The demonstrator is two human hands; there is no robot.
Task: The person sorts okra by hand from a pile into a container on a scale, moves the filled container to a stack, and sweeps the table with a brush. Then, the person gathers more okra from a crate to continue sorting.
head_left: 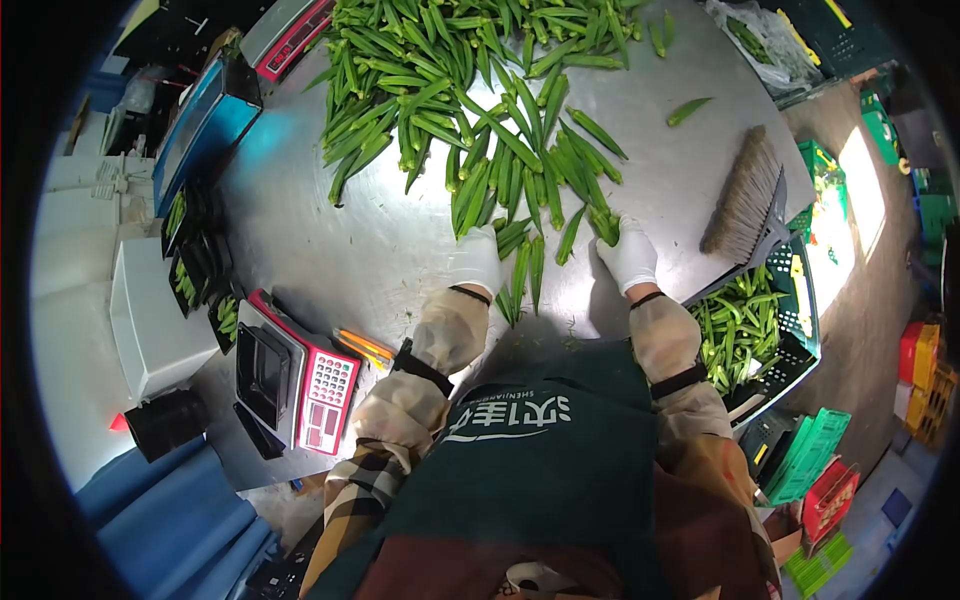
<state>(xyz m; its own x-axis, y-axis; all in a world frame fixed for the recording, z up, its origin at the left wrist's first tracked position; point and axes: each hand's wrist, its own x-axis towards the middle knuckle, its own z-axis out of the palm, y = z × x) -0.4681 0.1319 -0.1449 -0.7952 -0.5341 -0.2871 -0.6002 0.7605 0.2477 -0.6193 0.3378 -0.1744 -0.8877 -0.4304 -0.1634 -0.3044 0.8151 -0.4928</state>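
Green okra pods [430, 80] lie heaped on the metal table [290, 200] and spread down toward me. Both hands wear white gloves. My left hand [477, 262] is at the lower left edge of the spread pods, its fingers closed against a few of them. At the right, my right hand [629, 256] has its fingers closed on the tips of some okra pods [603, 222]. Between the hands, loose pods [536, 270] lie on the metal.
On the left are a red scale [325, 385] with a black tray [264, 365], orange-handled tools [365, 347] and small trays of okra [226, 318]. A brush [742, 195] lies at the right, above a crate of okra [740, 325].
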